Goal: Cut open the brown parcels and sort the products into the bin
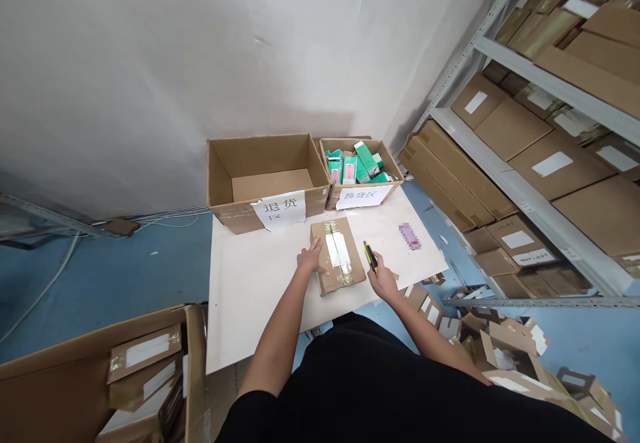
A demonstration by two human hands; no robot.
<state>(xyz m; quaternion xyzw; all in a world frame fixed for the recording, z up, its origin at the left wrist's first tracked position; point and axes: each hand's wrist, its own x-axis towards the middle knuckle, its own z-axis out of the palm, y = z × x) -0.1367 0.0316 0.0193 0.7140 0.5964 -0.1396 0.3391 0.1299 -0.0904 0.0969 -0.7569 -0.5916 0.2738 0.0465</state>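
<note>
A taped cardboard box (355, 261) with white labels lies flat on the white table (240, 283). My left hand (311, 257) rests against its left side, fingers spread over the top edge. Just right of the box, my right hand (383, 279) grips a yellow and black box cutter (371, 256), its tip pointing away from me. I cannot make out whether the blade is out. The cutter is apart from the box.
Behind the box stand an open carton (265, 213) and a smaller carton (327, 196) of green packets. A blurred pink item (410, 236) lies at the table's right. Shelves (530, 209) of boxes rise at right; a large carton (195, 363) of parcels is lower left.
</note>
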